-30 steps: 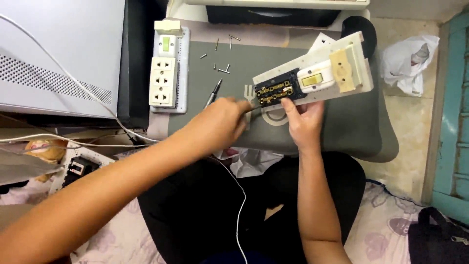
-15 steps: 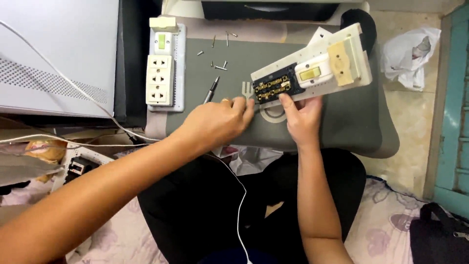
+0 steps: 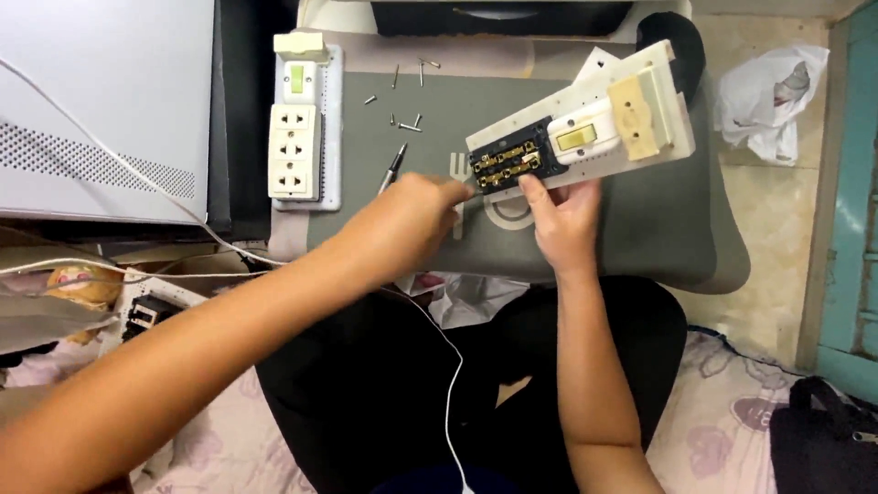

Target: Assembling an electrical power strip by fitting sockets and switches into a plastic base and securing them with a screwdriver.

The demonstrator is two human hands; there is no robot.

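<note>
My right hand holds up a cream power-strip base, tilted, with a black block of brass contacts at its near end and a yellow switch in its middle. My left hand is closed at the left end of that black block, fingertips touching it; whether it pinches something small there is hidden. Both hands hover over a grey pad on my lap.
A white socket cover with three outlets lies on the pad's left edge. Several loose screws and a pen-like screwdriver lie beside it. A white appliance stands left, a white plastic bag right, a black bag bottom right.
The view has drifted slightly. My left hand's fingers have shifted a little at the end of the black block; my right hand keeps its hold on the base.
</note>
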